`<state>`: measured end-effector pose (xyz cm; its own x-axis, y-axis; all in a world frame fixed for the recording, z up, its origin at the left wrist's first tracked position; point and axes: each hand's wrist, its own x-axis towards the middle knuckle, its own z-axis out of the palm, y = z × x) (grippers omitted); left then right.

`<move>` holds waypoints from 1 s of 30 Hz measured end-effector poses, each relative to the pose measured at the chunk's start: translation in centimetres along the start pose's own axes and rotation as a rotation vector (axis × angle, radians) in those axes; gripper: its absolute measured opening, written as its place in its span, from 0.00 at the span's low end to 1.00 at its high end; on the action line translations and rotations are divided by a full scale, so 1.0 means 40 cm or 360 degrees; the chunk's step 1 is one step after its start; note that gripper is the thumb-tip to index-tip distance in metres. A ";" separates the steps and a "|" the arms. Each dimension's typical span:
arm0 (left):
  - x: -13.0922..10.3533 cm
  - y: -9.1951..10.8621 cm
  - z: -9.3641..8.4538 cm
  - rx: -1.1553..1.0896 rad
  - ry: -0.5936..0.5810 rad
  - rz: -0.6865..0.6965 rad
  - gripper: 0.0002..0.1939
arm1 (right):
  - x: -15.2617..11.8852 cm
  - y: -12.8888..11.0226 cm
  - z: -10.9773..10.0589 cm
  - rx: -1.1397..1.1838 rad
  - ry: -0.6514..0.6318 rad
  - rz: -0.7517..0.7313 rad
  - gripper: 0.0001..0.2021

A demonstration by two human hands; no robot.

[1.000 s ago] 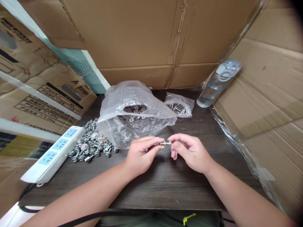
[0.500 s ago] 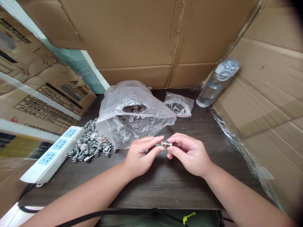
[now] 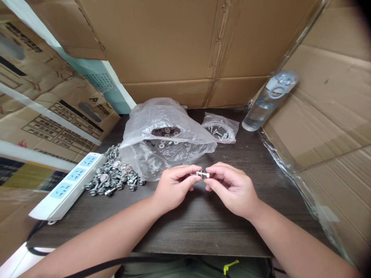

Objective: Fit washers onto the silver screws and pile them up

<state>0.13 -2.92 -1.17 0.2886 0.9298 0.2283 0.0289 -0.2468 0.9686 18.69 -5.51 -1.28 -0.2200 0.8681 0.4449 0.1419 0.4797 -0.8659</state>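
A small silver bolt [image 3: 203,174] with a washer around its shank lies sideways between my fingertips, above the dark table [image 3: 220,239]. My left hand [image 3: 177,187] pinches its left end between thumb and forefinger. At the other end, the thumb and fingers of my right hand [image 3: 230,187] close on the bolt's head. Behind my hands, a translucent plastic bag [image 3: 174,114] gapes open, with washers [image 3: 167,136] inside. Left of the bag, loose flanged bolts [image 3: 114,175] lie in a pile. A small clear bag [image 3: 222,127] farther back holds more bolts.
A white power strip [image 3: 68,185] lies left of the bolt pile. A water bottle [image 3: 268,102] leans at the back right. Cardboard walls [image 3: 174,46] stand behind and on both sides. A black cable [image 3: 98,266] crosses the front edge.
The washer now sits farther left along the bolt, by my left fingertips. The bolt is slightly higher in view, and the whole view has shifted a little.
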 end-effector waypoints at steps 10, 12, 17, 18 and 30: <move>-0.003 -0.005 -0.011 0.0454 0.0054 0.0675 0.09 | 0.000 0.001 0.001 0.0031 -0.0014 0.0080 0.08; -0.003 -0.003 -0.013 0.0518 0.0042 0.0779 0.10 | 0.004 -0.004 -0.001 0.0020 -0.0043 0.0072 0.08; -0.005 -0.002 -0.013 0.0578 0.0045 0.0808 0.08 | 0.016 -0.007 -0.009 -0.0096 -0.0180 0.0129 0.12; -0.006 -0.003 -0.013 0.0570 0.0041 0.0806 0.08 | 0.017 -0.004 -0.011 -0.0109 -0.0193 0.0153 0.15; -0.002 0.017 -0.011 0.0120 -0.0082 0.0155 0.06 | 0.002 -0.001 -0.011 -0.0075 -0.0077 -0.0044 0.09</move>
<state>-0.29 -3.03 -0.48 0.3426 0.8856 0.3137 0.0694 -0.3569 0.9316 19.10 -5.41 -1.13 -0.2707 0.8480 0.4557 0.1802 0.5097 -0.8413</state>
